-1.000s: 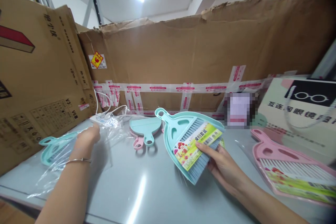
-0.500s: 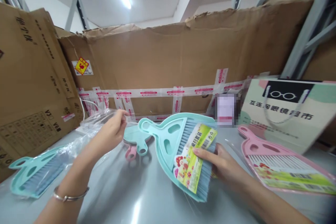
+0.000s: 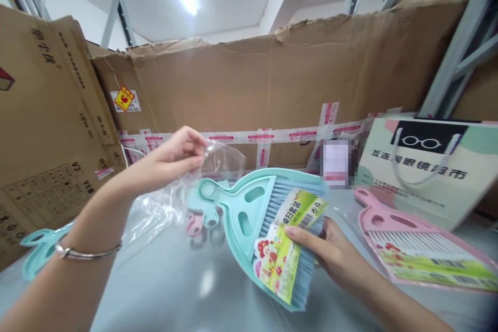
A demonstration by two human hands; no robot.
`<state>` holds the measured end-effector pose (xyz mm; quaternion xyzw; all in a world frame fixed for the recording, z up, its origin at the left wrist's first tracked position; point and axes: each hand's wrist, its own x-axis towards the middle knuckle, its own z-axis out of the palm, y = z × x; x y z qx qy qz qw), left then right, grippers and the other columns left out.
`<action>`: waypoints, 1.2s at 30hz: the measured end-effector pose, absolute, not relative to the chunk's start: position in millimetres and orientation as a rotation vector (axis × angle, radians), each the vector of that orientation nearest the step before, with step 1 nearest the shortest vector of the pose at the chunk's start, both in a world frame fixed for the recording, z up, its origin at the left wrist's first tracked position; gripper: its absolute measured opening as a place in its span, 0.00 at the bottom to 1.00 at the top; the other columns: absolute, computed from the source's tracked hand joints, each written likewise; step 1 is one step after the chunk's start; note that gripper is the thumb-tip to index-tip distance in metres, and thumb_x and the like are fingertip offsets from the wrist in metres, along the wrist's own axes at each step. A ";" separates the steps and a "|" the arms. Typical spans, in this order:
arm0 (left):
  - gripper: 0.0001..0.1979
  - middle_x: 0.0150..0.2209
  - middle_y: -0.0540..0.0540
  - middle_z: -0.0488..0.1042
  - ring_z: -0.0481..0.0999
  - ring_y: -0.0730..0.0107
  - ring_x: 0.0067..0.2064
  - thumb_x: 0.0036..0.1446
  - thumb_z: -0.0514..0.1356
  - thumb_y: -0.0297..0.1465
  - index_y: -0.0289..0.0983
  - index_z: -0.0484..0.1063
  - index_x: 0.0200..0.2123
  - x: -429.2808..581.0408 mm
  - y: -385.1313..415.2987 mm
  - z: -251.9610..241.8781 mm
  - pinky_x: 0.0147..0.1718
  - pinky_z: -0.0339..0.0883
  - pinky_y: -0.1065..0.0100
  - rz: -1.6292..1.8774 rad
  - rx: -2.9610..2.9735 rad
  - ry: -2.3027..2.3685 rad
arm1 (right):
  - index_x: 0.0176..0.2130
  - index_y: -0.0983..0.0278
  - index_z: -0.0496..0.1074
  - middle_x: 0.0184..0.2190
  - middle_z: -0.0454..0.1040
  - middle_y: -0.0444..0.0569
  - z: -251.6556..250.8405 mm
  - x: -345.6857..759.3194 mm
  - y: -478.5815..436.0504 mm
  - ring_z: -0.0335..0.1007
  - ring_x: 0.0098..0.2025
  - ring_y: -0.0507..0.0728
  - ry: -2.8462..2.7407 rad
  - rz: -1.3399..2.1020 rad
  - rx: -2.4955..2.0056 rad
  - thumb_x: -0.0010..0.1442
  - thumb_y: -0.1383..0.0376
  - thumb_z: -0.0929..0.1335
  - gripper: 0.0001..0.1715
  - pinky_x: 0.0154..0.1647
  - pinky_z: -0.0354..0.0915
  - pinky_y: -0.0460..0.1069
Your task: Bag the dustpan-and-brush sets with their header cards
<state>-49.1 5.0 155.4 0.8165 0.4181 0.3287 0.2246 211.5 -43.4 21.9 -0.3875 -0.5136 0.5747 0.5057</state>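
My right hand (image 3: 327, 249) grips a mint-green dustpan and brush set (image 3: 249, 212) by its wide end, thumb over the printed card (image 3: 288, 244) that wraps the blue bristles. The set's handle points up and left. My left hand (image 3: 179, 158), raised to the left of that handle, pinches the edge of a clear plastic bag (image 3: 223, 158). The rest of the bag hangs crumpled below and behind the wrist. Behind the held set, small mint and pink pieces with ring-shaped ends (image 3: 196, 225) lie on the grey table (image 3: 167, 285), partly covered.
A wrapped pink dustpan and brush set (image 3: 424, 244) lies at the right, before a paper bag (image 3: 431, 166) with rope handles. Another mint set (image 3: 41, 249) is at the far left, partly behind my forearm. Cardboard boxes (image 3: 233, 88) wall off the back and left.
My left hand has risen and moved right, drawing the clear bag up toward the set's handle. My right hand keeps its hold on the set, which has barely shifted.
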 end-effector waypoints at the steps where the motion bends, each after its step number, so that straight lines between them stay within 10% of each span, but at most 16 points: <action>1: 0.12 0.29 0.49 0.67 0.67 0.71 0.29 0.51 0.56 0.33 0.40 0.63 0.41 -42.5 7.2 149.4 0.28 0.63 0.69 0.832 2.269 1.119 | 0.34 0.61 0.75 0.28 0.78 0.49 22.8 210.2 -43.8 0.74 0.33 0.62 -1.252 1.353 -0.961 0.44 0.56 0.72 0.16 0.38 0.69 0.57; 17: 0.16 0.41 0.41 0.72 0.71 0.58 0.44 0.56 0.51 0.26 0.39 0.63 0.49 56.3 -15.2 73.5 0.43 0.62 0.59 1.067 2.576 0.788 | 0.49 0.60 0.66 0.39 0.76 0.47 6.2 188.4 -42.5 0.72 0.39 0.57 -0.755 1.508 -0.735 0.47 0.59 0.72 0.29 0.35 0.68 0.49; 23: 0.31 0.62 0.41 0.49 0.48 0.55 0.62 0.51 0.60 0.33 0.43 0.51 0.57 15.9 -5.6 55.8 0.58 0.45 0.53 1.913 2.182 1.154 | 0.51 0.61 0.64 0.40 0.76 0.47 6.2 187.7 -39.3 0.73 0.38 0.55 -0.528 1.529 -0.729 0.46 0.64 0.73 0.33 0.33 0.70 0.47; 28: 0.26 0.57 0.37 0.62 0.66 0.52 0.54 0.54 0.53 0.46 0.39 0.58 0.52 19.3 -2.0 32.1 0.46 0.65 0.57 1.140 1.190 0.992 | 0.52 0.60 0.62 0.40 0.76 0.47 2.0 181.9 -35.5 0.73 0.38 0.56 -0.504 1.555 -0.745 0.44 0.65 0.74 0.37 0.33 0.71 0.47; 36: 0.24 0.43 0.40 0.75 0.76 0.61 0.40 0.45 0.66 0.33 0.36 0.64 0.46 24.6 -17.8 8.1 0.35 0.69 0.66 0.916 1.103 0.848 | 0.49 0.62 0.64 0.37 0.76 0.47 -9.5 180.0 -29.5 0.73 0.36 0.55 -0.626 1.548 -0.890 0.44 0.61 0.74 0.33 0.29 0.69 0.46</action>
